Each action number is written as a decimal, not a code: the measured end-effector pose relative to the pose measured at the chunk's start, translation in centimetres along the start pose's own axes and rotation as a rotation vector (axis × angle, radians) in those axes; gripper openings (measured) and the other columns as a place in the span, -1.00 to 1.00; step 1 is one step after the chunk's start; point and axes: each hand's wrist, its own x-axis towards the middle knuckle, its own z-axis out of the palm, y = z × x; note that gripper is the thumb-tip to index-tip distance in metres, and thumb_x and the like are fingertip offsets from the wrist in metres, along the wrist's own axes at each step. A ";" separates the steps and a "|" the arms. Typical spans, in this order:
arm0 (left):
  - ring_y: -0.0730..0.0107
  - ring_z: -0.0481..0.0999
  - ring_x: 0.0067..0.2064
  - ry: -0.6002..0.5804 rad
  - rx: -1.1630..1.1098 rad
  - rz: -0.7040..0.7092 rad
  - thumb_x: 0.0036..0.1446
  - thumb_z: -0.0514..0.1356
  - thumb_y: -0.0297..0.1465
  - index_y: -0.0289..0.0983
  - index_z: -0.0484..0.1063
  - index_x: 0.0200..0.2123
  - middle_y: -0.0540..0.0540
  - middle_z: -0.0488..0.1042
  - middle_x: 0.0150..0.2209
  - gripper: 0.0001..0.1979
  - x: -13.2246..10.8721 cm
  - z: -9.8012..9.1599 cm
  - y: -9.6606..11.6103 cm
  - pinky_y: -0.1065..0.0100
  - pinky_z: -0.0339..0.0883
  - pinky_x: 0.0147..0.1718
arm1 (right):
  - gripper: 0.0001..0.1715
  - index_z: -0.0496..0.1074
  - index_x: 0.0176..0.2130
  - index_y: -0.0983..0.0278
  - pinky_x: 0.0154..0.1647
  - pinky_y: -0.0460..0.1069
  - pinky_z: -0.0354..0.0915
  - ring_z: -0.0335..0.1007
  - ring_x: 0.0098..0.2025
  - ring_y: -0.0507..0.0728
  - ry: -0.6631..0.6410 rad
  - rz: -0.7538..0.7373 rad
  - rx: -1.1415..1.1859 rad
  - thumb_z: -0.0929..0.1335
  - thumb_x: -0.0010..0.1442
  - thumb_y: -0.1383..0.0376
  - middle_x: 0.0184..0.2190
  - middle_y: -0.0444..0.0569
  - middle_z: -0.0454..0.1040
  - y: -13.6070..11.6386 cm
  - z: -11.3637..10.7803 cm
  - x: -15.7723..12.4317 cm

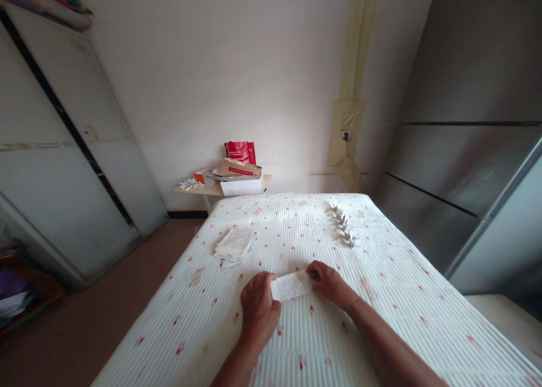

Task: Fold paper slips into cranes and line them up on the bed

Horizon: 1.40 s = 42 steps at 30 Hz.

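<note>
A small oblong sheet of paper [292, 286] covered in lines of text spans the gap between my hands, just over the bed. My left hand [259, 301] grips its left end, thumb toward me and fingers curled around the edge. At the other end, my right hand [325, 281] pinches the upper right corner. Whether the paper is folded cannot be made out for certain. Farther off to the left lies a loose stack of printed paper sheets [235, 243]. To the right, a row of several small folded paper figures [342, 224] stands on the cover.
A striped, red-dotted cover [305, 342] spreads over the bed. Beyond its far edge, a low shelf [182, 190] bears a white box [242, 187], a red bag [240, 151] and a white pile [191, 184]. Cabinets [63, 138] flank the left; a grey wardrobe [461, 155] stands right.
</note>
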 end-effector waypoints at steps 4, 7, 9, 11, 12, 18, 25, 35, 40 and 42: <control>0.30 0.12 0.18 0.000 0.009 0.008 -0.12 0.05 -0.53 -0.16 0.20 0.06 -0.05 0.27 0.11 -0.41 0.2 0.2 0.3 0.26 -0.16 0.15 | -0.34 0.25 0.01 0.28 -0.25 -0.08 0.22 0.30 -0.27 0.05 -0.013 -0.013 0.054 0.33 -0.15 0.48 -0.14 -0.02 0.33 0.3 0.0 0.0; 0.23 0.09 0.18 -0.019 0.042 0.007 -0.08 0.09 -0.39 -0.15 0.22 0.07 -0.06 0.26 0.11 -0.45 0.5 0.2 1.0 0.21 -0.18 0.16 | -0.23 0.22 0.05 0.24 -0.19 -0.05 0.24 0.31 -0.20 0.09 -0.024 -0.006 0.025 0.41 -0.19 0.39 -0.08 0.00 0.28 0.0 0.2 -0.1; 0.20 0.09 0.17 -0.033 0.059 0.031 -0.08 0.10 -0.35 -0.14 0.25 0.04 -0.06 0.27 0.10 -0.47 0.8 0.1 1.3 0.18 -0.19 0.16 | -0.29 0.26 0.01 0.25 -0.16 -0.05 0.23 0.31 -0.17 0.10 -0.023 -0.020 0.004 0.42 -0.19 0.37 -0.08 0.00 0.27 -0.3 0.3 -0.2; 0.19 0.11 0.16 -0.046 0.067 0.058 -0.08 0.10 -0.32 -0.13 0.29 0.01 -0.07 0.28 0.09 -0.51 1.0 0.2 1.6 0.16 -0.18 0.15 | -0.39 0.30 -0.06 0.27 -0.17 -0.07 0.23 0.31 -0.18 0.08 -0.015 -0.038 -0.008 0.40 -0.18 0.38 -0.11 -0.02 0.28 -0.6 0.3 -0.4; 0.19 0.11 0.15 -0.051 0.070 0.064 -0.07 0.11 -0.32 -0.13 0.30 0.00 -0.07 0.28 0.08 -0.52 1.0 0.2 1.6 0.16 -0.17 0.14 | -0.44 0.32 -0.10 0.27 -0.19 -0.08 0.22 0.31 -0.19 0.08 -0.007 -0.039 -0.012 0.39 -0.18 0.39 -0.13 -0.03 0.28 -0.7 0.2 -0.5; 0.21 0.09 0.16 0.002 0.055 0.078 -0.09 0.12 -0.36 -0.11 0.32 -0.02 -0.04 0.28 0.08 -0.53 0.9 0.6 1.5 0.16 -0.21 0.16 | -0.68 0.32 -0.29 0.25 -0.36 -0.13 0.16 0.26 -0.37 -0.01 0.062 -0.024 0.020 0.32 -0.15 0.46 -0.25 -0.11 0.31 -0.7 0.4 -0.5; 0.20 0.12 0.16 0.117 0.008 0.146 -0.11 0.16 -0.41 -0.14 0.35 -0.05 -0.07 0.30 0.06 -0.55 0.5 0.9 1.3 0.13 -0.15 0.15 | -0.78 0.30 -0.41 0.26 -0.44 -0.15 0.09 0.18 -0.46 -0.02 0.108 -0.021 0.128 0.25 -0.14 0.50 -0.47 -0.18 0.31 -1.2 0.4 -0.6; 0.13 0.22 0.10 0.304 -0.048 0.272 -0.12 0.19 -0.48 -0.19 0.38 -0.08 -0.13 0.36 0.01 -0.56 0.4 1.3 0.9 0.05 -0.01 0.09 | -0.94 0.29 -0.49 0.29 -0.52 -0.14 0.01 0.11 -0.53 -0.04 0.047 -0.090 0.345 0.27 -0.09 0.43 -0.60 -0.23 0.21 -1.1 0.7 -0.8; 0.09 0.17 0.14 0.381 -0.036 0.322 -0.07 0.18 -0.51 -0.14 0.37 -0.05 -0.15 0.28 0.07 -0.55 0.2 0.7 1.1 0.02 -0.02 0.10 | -0.93 0.26 -0.51 0.28 -0.51 -0.15 0.05 0.10 -0.52 -0.03 0.093 -0.147 0.387 0.28 -0.01 0.35 -0.59 -0.22 0.20 -1.6 0.7 -1.1; 0.08 0.13 0.16 0.425 -0.033 0.332 -0.04 0.16 -0.53 -0.14 0.38 -0.05 -0.16 0.23 0.10 -0.57 0.1 0.3 1.1 0.02 -0.02 0.10 | -0.93 0.26 -0.51 0.28 -0.49 -0.14 0.06 0.11 -0.51 -0.02 0.139 -0.180 0.344 0.29 -0.01 0.35 -0.59 -0.21 0.21 -2.0 0.6 -1.3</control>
